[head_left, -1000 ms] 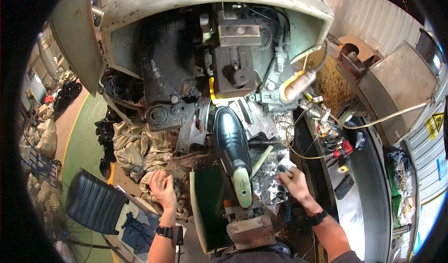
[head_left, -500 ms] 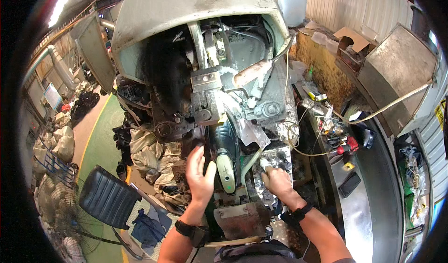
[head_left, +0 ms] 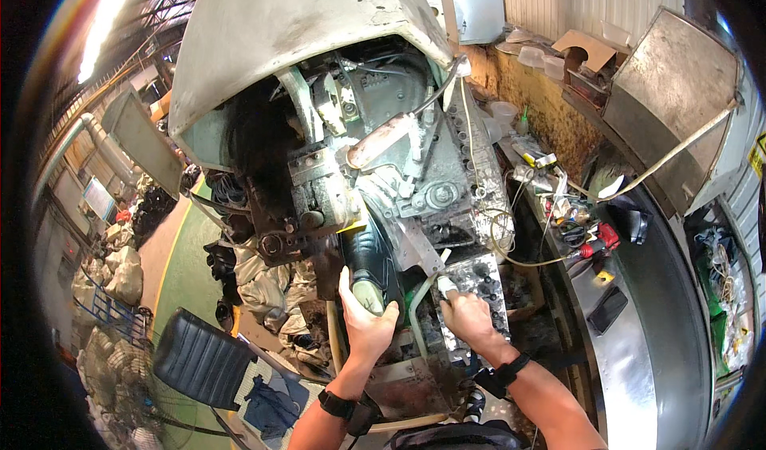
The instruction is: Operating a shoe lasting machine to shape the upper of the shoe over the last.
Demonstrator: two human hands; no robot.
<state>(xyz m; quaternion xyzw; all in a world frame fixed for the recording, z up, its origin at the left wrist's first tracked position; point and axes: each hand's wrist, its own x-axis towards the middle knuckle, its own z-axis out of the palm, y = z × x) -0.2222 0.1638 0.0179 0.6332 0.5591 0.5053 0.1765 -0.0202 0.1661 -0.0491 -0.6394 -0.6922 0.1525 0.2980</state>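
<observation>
Your left hand [head_left: 369,328] wraps the near end of a black leather shoe [head_left: 369,252], your right hand [head_left: 472,320] grips a white handle-like piece [head_left: 447,285]: seemingly positioning, calling for steadiness.

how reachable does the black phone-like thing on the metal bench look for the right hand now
Probably not immediately: the right hand is closed around a white handle-like piece. If freed, likely yes, since nothing appears to cover the black phone-like thing.
</observation>
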